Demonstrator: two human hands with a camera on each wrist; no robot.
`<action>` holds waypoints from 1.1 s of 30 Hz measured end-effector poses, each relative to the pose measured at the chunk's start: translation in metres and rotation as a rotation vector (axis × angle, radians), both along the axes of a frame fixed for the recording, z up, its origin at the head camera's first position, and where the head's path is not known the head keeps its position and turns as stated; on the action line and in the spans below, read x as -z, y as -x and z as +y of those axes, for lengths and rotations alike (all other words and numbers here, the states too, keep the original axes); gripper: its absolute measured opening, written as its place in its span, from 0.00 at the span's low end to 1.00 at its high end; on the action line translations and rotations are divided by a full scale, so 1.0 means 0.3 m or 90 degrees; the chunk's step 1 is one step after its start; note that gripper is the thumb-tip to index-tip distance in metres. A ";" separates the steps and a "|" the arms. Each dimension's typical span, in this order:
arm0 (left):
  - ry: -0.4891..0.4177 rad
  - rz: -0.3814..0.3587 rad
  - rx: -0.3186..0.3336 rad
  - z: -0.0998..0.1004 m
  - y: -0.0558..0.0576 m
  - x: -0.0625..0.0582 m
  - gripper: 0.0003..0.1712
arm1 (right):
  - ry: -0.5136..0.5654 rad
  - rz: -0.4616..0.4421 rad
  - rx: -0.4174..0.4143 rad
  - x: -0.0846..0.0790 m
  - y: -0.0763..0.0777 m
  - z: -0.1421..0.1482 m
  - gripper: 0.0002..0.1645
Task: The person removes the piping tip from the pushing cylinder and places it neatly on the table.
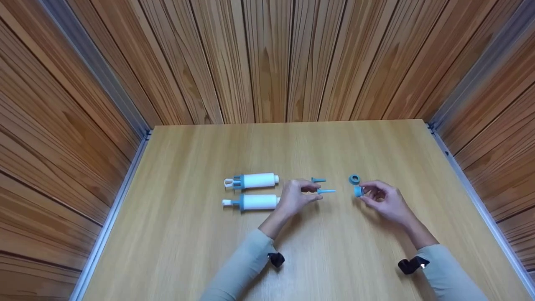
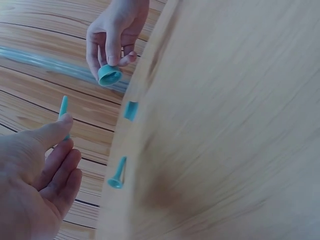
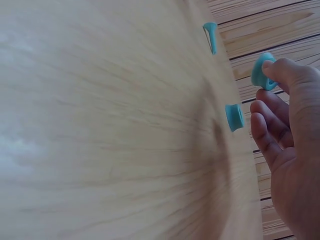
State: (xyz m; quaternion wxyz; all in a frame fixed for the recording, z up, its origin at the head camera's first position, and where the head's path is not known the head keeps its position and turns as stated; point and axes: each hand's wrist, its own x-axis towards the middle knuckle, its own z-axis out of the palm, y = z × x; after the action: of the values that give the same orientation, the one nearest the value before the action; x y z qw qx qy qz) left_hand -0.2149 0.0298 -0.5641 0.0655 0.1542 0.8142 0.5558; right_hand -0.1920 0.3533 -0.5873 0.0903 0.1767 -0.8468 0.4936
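My left hand (image 1: 296, 197) pinches a slim teal nozzle (image 1: 327, 191) between thumb and fingers, its narrow end pointing right toward the other hand. In my right hand (image 1: 386, 200) a teal ring-shaped cap (image 1: 358, 191) is pinched by its edge; its hollow opening shows in the left wrist view. A second teal nozzle (image 1: 318, 180) with a flared base lies on the table just beyond the left hand. Another teal ring cap (image 1: 354, 179) rests on the table close beyond the right fingertips.
Two white cylinders with teal collars and white handles, one farther (image 1: 259, 180) and one nearer (image 1: 260, 202), lie side by side left of my left hand, which overlaps the nearer one's tip. Wooden panel walls (image 1: 267, 62) and metal rails (image 1: 113, 225) border the table (image 1: 188, 251).
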 end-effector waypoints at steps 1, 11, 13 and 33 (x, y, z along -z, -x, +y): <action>0.006 -0.006 0.001 0.001 0.002 0.007 0.17 | -0.003 -0.006 0.002 0.003 0.000 0.002 0.22; 0.038 -0.032 -0.033 0.030 0.001 0.073 0.14 | -0.052 -0.079 0.008 0.020 -0.002 0.029 0.22; 0.048 -0.031 -0.046 0.037 -0.005 0.083 0.14 | -0.059 -0.092 0.006 0.023 -0.003 0.034 0.22; 0.163 0.012 -0.079 0.046 -0.009 0.119 0.14 | -0.075 -0.124 -0.020 0.035 -0.002 0.042 0.20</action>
State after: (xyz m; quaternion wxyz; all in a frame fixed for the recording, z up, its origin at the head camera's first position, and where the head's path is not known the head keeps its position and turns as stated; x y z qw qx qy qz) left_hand -0.2122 0.0437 -0.5999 0.0427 0.0992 0.8869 0.4492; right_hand -0.1914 0.3658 -0.5977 -0.0107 0.1459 -0.8763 0.4590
